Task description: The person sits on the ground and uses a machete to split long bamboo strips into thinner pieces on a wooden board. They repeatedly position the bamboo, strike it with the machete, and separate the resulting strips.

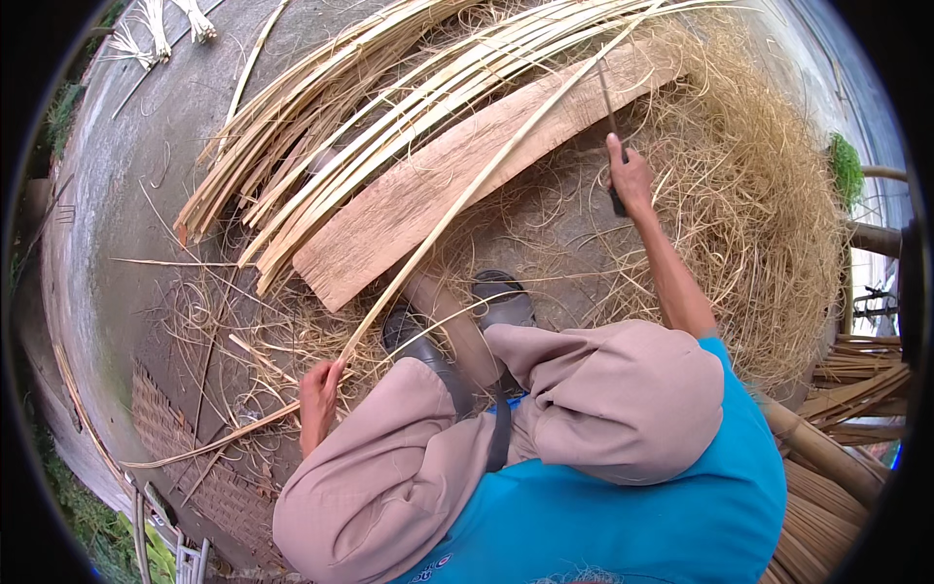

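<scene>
My left hand (319, 397), low on the left beside my knee, is closed round the near end of a long pale bamboo strip (477, 183). The strip slants away from me over a flat wooden board (379, 229) and reaches the far side. In my right hand (632, 180), farther off to the right, is a knife (608, 95) with a dark handle. Its thin blade points away from me, over the board's far part and close to the strip. Whether blade and strip touch I cannot tell.
Bundles of split bamboo strips (321, 122) lie beyond the board. A big heap of fine shavings (749, 214) covers the ground at right. A woven mat (185, 448) lies at lower left. A bamboo pole (822, 453) and more strips are beside me at right.
</scene>
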`<action>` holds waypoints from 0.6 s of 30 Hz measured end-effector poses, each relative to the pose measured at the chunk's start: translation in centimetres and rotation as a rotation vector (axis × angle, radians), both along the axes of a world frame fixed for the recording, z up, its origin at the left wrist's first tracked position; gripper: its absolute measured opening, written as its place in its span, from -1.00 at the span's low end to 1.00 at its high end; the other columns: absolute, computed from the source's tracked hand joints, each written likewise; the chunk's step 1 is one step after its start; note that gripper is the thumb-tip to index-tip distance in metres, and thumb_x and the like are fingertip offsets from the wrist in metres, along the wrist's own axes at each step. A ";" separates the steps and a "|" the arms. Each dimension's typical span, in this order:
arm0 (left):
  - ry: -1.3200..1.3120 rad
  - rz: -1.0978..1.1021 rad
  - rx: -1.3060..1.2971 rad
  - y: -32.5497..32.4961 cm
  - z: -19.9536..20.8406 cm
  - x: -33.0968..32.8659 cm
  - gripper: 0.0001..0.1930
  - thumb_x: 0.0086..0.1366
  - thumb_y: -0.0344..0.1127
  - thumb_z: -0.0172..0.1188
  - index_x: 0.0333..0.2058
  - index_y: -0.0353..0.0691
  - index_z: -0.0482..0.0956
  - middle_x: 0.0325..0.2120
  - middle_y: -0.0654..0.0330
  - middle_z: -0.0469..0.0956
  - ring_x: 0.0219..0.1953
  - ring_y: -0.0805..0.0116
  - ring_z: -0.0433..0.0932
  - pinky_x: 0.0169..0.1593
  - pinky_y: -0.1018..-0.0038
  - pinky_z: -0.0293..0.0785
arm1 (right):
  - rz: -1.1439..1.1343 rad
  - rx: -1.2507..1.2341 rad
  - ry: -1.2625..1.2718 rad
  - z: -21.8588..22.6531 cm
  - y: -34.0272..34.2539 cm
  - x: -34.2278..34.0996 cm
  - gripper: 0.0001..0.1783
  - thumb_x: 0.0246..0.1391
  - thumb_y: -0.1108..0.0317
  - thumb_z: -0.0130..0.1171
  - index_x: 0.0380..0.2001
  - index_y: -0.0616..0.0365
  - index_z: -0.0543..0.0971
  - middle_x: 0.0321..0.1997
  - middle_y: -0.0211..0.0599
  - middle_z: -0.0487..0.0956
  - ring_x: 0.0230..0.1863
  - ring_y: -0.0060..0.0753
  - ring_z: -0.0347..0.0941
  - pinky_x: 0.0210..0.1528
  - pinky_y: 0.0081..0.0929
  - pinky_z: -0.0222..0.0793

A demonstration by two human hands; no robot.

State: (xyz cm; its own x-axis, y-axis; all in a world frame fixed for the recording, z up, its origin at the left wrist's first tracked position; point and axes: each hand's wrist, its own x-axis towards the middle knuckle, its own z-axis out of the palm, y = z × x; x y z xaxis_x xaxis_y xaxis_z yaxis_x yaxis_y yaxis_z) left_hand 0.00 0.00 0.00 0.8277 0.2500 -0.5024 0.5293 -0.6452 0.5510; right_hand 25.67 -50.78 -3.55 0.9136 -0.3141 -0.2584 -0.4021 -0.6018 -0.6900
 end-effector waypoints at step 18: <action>-0.145 -0.935 0.175 -16.0 8.1 26.3 -0.24 0.49 0.28 -0.12 0.27 -0.37 0.38 0.17 -0.22 0.49 0.18 -0.07 0.52 0.25 0.10 0.44 | 1.227 0.497 0.074 5.1 15.6 -12.7 -0.64 0.24 0.18 0.02 -0.13 0.30 0.54 -0.46 0.14 0.56 -0.38 0.24 0.49 -0.19 0.04 0.37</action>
